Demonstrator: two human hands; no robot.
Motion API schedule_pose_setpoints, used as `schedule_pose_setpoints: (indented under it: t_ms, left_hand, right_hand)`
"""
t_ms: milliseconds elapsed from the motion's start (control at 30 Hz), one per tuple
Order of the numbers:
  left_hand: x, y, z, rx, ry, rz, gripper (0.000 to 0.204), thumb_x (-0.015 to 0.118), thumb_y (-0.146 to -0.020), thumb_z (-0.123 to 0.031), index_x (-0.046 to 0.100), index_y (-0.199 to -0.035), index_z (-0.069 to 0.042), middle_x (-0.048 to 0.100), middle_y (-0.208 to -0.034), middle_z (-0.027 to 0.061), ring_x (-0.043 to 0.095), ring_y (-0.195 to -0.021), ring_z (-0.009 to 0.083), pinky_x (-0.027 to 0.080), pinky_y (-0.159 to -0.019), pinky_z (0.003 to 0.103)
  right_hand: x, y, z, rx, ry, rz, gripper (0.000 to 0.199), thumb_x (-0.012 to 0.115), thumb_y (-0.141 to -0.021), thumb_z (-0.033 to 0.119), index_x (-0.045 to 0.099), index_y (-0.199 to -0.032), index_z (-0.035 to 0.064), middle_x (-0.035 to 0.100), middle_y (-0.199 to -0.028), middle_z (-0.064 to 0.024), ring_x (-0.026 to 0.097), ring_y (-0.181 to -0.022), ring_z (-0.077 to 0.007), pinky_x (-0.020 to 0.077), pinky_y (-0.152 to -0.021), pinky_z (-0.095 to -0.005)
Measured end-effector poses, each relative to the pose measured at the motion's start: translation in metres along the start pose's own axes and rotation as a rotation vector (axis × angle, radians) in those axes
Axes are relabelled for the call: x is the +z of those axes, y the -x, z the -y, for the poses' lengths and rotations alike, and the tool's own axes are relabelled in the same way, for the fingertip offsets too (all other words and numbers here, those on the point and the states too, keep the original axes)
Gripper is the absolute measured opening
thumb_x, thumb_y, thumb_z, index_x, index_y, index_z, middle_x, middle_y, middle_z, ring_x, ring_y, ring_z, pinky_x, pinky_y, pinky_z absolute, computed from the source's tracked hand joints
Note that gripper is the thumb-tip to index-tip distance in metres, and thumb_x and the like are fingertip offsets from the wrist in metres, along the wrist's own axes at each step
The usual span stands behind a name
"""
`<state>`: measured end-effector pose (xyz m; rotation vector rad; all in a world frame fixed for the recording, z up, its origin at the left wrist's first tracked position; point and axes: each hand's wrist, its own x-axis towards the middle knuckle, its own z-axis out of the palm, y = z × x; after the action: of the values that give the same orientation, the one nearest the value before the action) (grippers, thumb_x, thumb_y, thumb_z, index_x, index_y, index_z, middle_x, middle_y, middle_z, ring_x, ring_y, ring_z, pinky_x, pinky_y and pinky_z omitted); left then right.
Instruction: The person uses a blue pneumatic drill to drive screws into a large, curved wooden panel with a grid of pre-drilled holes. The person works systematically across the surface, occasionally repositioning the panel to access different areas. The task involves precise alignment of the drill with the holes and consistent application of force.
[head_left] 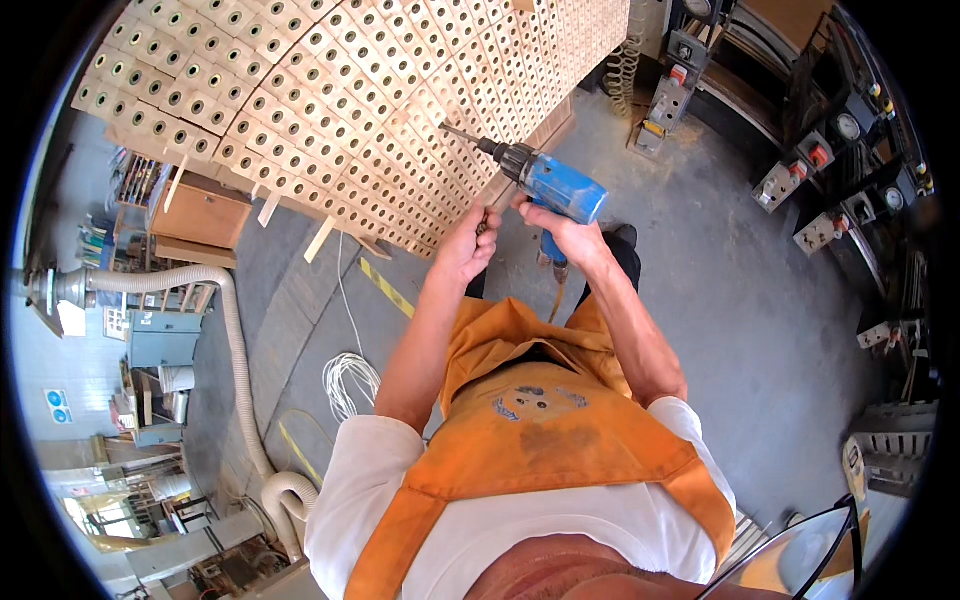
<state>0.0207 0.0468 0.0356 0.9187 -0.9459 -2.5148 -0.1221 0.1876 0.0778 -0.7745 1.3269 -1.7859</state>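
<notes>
My right hand [568, 232] is wrapped round the grip of a blue power drill [563, 188]. The drill points to the upper left, and its long bit [462, 134] reaches over a big surface of pale wooden blocks [390, 85]. Many of these blocks have round holes with dark metal rings; some nearest the bit seem to have plain holes. Just left of the drill, by the near edge of the blocks, my left hand [470, 246] is closed. Something small and dark shows at its fingers, too small to name.
A thin hose [557, 296] hangs from the drill's grip. Coiled white cable [350, 384] lies on the grey floor to the left, near a ribbed duct hose [238, 350]. Wooden strips [320, 240] jut from under the blocks. Machines with switch boxes [785, 185] stand at the right.
</notes>
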Motion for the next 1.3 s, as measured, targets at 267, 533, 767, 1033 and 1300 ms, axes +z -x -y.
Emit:
schedule_pose_setpoints:
  t_ms: [267,533,767,1033,1300]
  left_hand:
    - [-0.007,0.025,0.013,-0.11,-0.108,0.078,0.032,0.049,-0.099,-0.029,0.051,-0.115,-0.002,0.05,-0.079,0.0005,0.04,-0.055,0.0044,0.028,-0.04,0.015]
    - [0.0,0.015,-0.042,0.252,0.002,0.089,0.021,0.05,-0.098,-0.019,0.056,-0.109,-0.002,0.057,-0.087,0.0012,0.043,-0.057,0.0031,0.032,-0.042,0.016]
    - [0.033,-0.004,-0.049,0.234,-0.022,0.093,0.024,0.059,-0.094,-0.028,0.058,-0.102,-0.005,0.053,-0.08,-0.0015,0.041,-0.055,0.0028,0.03,-0.042,0.016]
    - [0.048,-0.023,-0.049,0.248,0.071,0.127,0.021,0.057,-0.095,-0.025,0.057,-0.106,-0.007,0.051,-0.08,-0.0005,0.042,-0.058,0.0039,0.031,-0.044,0.016]
    - [0.053,-0.045,-0.082,0.294,0.236,0.244,0.022,0.05,-0.098,-0.02,0.056,-0.112,-0.004,0.053,-0.08,-0.0001,0.045,-0.06,0.0057,0.034,-0.044,0.017]
  right_hand:
    - [-0.005,-0.001,-0.005,-0.026,0.003,0.003,0.026,0.069,-0.082,0.01,0.065,-0.107,0.0049,0.069,-0.098,-0.0041,0.062,-0.089,-0.0125,0.0483,-0.081,-0.0294]
    - [-0.023,0.035,0.007,0.006,0.015,0.056,0.024,0.068,-0.083,0.007,0.065,-0.107,0.0043,0.069,-0.1,-0.0057,0.062,-0.092,-0.0147,0.0488,-0.081,-0.0294]
    - [-0.058,0.053,-0.005,0.115,-0.187,0.106,0.024,0.067,-0.081,0.009,0.066,-0.104,0.0042,0.068,-0.097,-0.0078,0.064,-0.09,-0.0182,0.0506,-0.076,-0.0316]
    - [-0.05,0.052,-0.017,0.068,-0.079,0.02,0.023,0.067,-0.084,0.007,0.065,-0.107,0.0041,0.069,-0.097,-0.0055,0.062,-0.087,-0.0125,0.0505,-0.074,-0.0281]
    - [-0.018,0.006,-0.016,0.103,-0.219,-0.008,0.025,0.063,-0.087,0.008,0.058,-0.111,0.0029,0.066,-0.104,-0.0089,0.063,-0.097,-0.0203,0.0499,-0.075,-0.0307]
